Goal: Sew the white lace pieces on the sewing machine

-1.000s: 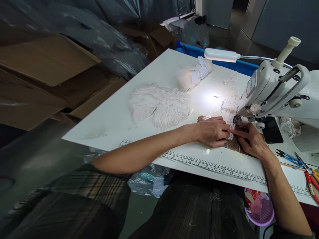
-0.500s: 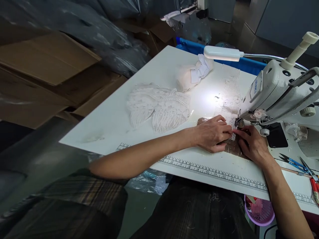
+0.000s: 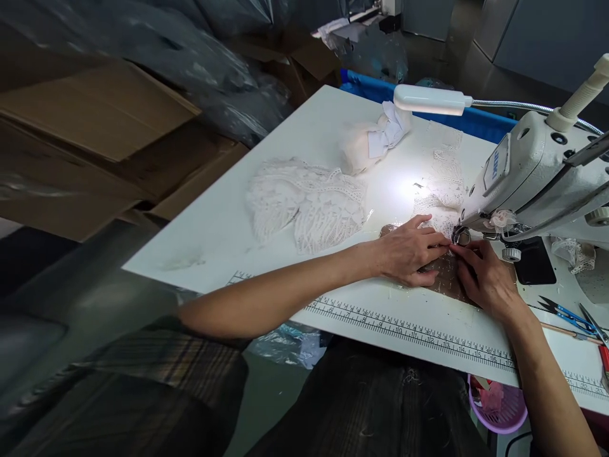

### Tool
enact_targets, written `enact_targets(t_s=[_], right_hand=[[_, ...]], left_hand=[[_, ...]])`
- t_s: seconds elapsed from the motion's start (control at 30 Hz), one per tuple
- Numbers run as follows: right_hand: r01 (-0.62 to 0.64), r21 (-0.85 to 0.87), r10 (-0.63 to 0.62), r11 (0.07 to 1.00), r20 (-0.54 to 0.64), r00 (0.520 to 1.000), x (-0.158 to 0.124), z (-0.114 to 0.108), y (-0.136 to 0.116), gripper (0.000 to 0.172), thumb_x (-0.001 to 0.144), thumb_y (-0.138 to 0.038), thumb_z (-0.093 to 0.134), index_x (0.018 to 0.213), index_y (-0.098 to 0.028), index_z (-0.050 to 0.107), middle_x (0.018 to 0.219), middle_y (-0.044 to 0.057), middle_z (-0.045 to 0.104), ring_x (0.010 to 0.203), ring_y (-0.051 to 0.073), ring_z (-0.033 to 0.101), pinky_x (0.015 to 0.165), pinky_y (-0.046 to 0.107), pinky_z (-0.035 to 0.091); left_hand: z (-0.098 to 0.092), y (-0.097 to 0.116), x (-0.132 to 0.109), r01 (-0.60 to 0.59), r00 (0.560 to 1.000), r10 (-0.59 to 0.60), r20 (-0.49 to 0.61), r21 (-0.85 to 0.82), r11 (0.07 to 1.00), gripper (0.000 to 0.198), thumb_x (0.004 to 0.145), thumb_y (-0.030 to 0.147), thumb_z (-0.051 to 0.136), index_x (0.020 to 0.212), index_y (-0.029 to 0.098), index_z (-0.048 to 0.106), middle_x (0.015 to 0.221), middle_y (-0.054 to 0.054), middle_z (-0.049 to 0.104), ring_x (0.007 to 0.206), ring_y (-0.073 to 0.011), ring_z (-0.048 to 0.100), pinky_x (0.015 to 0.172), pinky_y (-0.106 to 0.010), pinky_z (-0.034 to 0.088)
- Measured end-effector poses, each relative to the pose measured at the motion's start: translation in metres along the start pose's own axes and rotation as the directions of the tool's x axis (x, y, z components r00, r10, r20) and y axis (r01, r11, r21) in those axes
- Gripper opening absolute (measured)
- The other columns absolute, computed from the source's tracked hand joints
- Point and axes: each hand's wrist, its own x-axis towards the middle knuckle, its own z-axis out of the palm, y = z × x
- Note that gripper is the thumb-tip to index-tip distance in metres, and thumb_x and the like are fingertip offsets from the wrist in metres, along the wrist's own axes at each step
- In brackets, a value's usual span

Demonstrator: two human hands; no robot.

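Observation:
White lace lies under the needle area of a white sewing machine, its front edge running to my fingertips. My left hand presses on the lace just left of the presser foot, with the fingers bent and the thumb apart. From the right, my right hand pinches the lace edge between thumb and forefinger. Both forefingers meet right in front of the foot and cover most of the edge there. Beneath the hands is a brown plate on the tabletop.
A heap of lace pieces lies left on the white table, a pale fabric bundle behind it. A lamp shines over the work. A phone and blue thread snips lie right. Cardboard boxes stand left.
The lace edge between my hands has drawn in closer to the presser foot, and less of it shows. My fingertips have come nearer the foot. The whole view has shifted slightly.

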Motion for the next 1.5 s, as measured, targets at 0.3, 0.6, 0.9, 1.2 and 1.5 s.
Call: enact_targets(t_s=[0.3, 0.6, 0.9, 1.2, 1.5], right_hand=[[0.038, -0.021, -0.038, 0.999, -0.011, 0.999, -0.001, 0.001, -0.002, 0.038, 0.092, -0.022, 0.044, 0.123, -0.021, 0.067, 0.109, 0.013, 0.061, 0.083, 0.021, 0.064, 0.072, 0.035, 0.059], [-0.045, 0.003, 0.045, 0.999, -0.002, 0.999, 0.002, -0.003, -0.008, 0.04, 0.091, -0.023, 0.046, 0.126, -0.019, 0.066, 0.105, 0.014, 0.064, 0.085, 0.023, 0.066, 0.071, 0.035, 0.059], [-0.29, 0.342, 0.28, 0.894, 0.08, 0.957, -0.001, -0.022, 0.011, 0.04, 0.093, -0.043, 0.046, 0.114, -0.02, 0.07, 0.106, 0.011, 0.071, 0.093, 0.024, 0.068, 0.085, 0.038, 0.055], [-0.325, 0.435, 0.335, 0.84, 0.056, 0.94, 0.004, -0.016, 0.018, 0.064, 0.093, -0.069, 0.032, 0.099, -0.02, 0.072, 0.103, 0.012, 0.072, 0.104, 0.028, 0.066, 0.092, 0.043, 0.052], [-0.26, 0.328, 0.298, 0.908, -0.07, 0.952, -0.005, 0.003, 0.015, 0.043, 0.093, -0.05, 0.046, 0.111, -0.02, 0.071, 0.114, 0.013, 0.066, 0.105, 0.027, 0.065, 0.093, 0.045, 0.052]], left_hand=[[0.001, -0.002, 0.003, 0.051, 0.999, -0.051, -0.002, -0.05, 0.997, 0.039, 0.09, 0.04, 0.054, 0.116, 0.012, 0.065, 0.129, -0.016, 0.061, 0.107, -0.0276, 0.064, 0.111, -0.058, 0.032], [-0.005, 0.001, 0.008, 0.11, 0.991, -0.107, 0.079, -0.033, 0.993, 0.044, 0.091, 0.043, 0.052, 0.121, 0.013, 0.062, 0.136, -0.016, 0.056, 0.12, -0.0281, 0.057, 0.115, -0.054, 0.029], [-0.003, 0.0, 0.01, 0.158, 0.984, -0.155, 0.087, -0.031, 0.987, 0.055, 0.089, 0.047, 0.052, 0.131, 0.012, 0.055, 0.138, -0.016, 0.054, 0.12, -0.0298, 0.056, 0.114, -0.054, 0.029], [0.002, -0.003, 0.01, 0.15, 0.988, -0.148, 0.043, -0.037, 0.988, 0.058, 0.089, 0.049, 0.055, 0.131, 0.009, 0.055, 0.137, -0.018, 0.055, 0.122, -0.0297, 0.056, 0.115, -0.056, 0.029], [0.016, -0.005, 0.003, 0.183, 0.967, -0.184, -0.176, -0.026, 0.983, 0.061, 0.094, 0.043, 0.047, 0.144, 0.012, 0.03, 0.15, -0.024, 0.037, 0.14, -0.0348, 0.036, 0.114, -0.063, 0.026]])
